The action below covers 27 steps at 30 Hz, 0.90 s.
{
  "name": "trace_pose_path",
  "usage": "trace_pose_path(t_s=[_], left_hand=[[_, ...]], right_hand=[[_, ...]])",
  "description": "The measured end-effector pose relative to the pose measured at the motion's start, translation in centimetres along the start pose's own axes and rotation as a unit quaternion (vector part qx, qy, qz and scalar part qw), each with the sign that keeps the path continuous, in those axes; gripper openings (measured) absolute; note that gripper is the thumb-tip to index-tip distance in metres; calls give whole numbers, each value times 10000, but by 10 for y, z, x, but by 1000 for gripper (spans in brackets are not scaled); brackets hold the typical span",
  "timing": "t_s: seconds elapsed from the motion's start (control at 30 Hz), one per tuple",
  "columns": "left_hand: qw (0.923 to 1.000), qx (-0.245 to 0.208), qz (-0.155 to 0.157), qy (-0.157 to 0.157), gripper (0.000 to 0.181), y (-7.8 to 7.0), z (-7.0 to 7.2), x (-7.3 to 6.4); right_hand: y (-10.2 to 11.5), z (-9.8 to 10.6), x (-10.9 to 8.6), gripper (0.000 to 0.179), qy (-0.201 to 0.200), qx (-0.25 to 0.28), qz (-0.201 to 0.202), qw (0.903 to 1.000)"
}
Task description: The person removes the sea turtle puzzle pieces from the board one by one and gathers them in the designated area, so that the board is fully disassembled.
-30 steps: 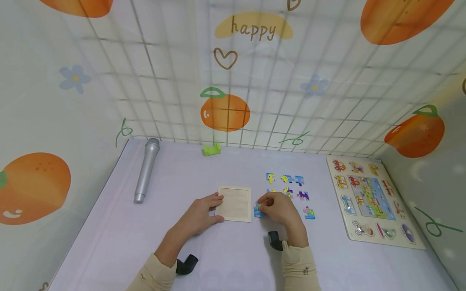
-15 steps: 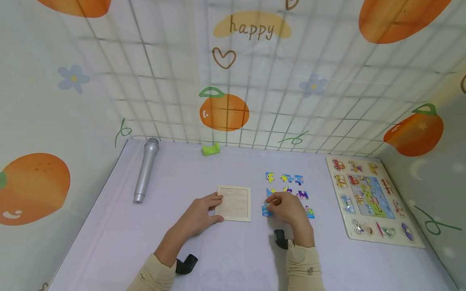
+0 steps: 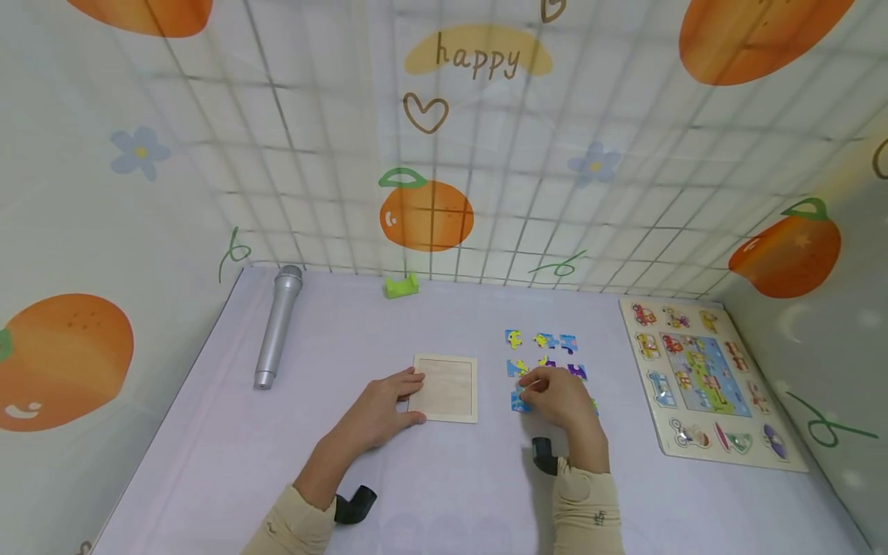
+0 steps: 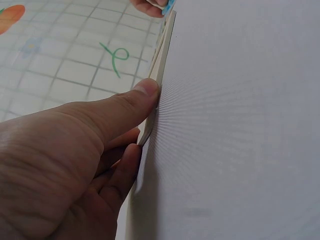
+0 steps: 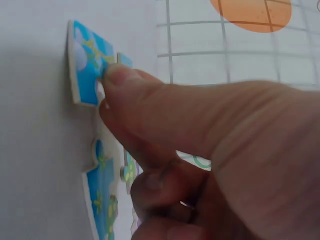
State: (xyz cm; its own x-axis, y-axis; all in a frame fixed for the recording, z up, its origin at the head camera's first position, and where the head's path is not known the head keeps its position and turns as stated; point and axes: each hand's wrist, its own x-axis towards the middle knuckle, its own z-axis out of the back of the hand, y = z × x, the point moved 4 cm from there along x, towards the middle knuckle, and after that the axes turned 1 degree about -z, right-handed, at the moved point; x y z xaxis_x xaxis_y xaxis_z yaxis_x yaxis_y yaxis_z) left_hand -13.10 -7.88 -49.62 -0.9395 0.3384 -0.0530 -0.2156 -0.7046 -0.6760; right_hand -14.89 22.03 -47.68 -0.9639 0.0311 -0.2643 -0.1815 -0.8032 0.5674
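Note:
My left hand holds the left side of a small square wooden puzzle tray, which lies flat with no pieces in it. In the left wrist view, its thumb is on the tray's edge and its fingers bend at the corner. To the right of the tray, my right hand pinches a blue puzzle piece between thumb and forefinger, low at the table. Further jigsaw pieces lie in loose rows beyond that hand, which partly hides them. Another blue piece is close by in the right wrist view.
A silver microphone lies at the back left, and a small green block sits near the back edge. At the right is a wooden picture board with vehicle shapes. A wire grid covered by printed cloth rises behind the table.
My right hand has moved rightward with the blue puzzle piece, away from the tray and toward the other pieces. My left hand and the tray have stayed in place.

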Motion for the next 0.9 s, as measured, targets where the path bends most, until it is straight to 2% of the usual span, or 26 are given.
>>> trace_pose_path(t_s=[0.23,0.9], left_hand=[[10000,-12,38,1,64,0,1,0],[10000,19,20,17,64,1,0,1]], right_hand=[[1,0,0,11,-22,-26,59,10000],[3,0,-1,11,0,53,-130,9999]])
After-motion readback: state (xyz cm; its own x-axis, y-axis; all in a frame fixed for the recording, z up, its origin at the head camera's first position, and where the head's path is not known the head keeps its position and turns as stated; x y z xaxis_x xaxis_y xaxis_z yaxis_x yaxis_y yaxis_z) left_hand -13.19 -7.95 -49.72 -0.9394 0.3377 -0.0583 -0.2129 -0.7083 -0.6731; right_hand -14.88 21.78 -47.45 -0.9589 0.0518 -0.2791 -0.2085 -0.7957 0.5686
